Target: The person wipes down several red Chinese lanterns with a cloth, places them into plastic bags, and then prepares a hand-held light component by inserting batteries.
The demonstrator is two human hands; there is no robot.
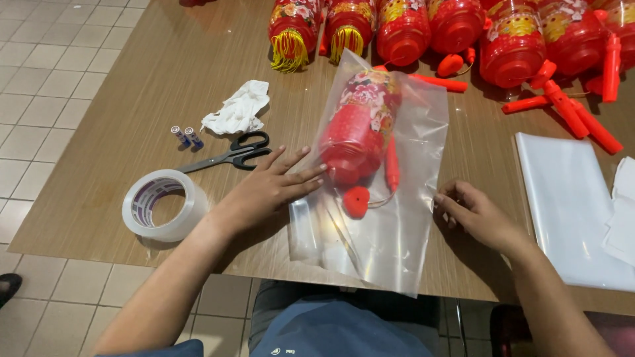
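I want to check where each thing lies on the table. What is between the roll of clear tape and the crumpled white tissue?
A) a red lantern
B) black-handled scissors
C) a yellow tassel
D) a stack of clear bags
B: the black-handled scissors lie on the table between the roll of clear tape and the crumpled white tissue, just beyond the fingertips of the left hand.

One view only, worn on my head. It looks steeply down and forward at the table (132, 99), close above my forearms and lap.
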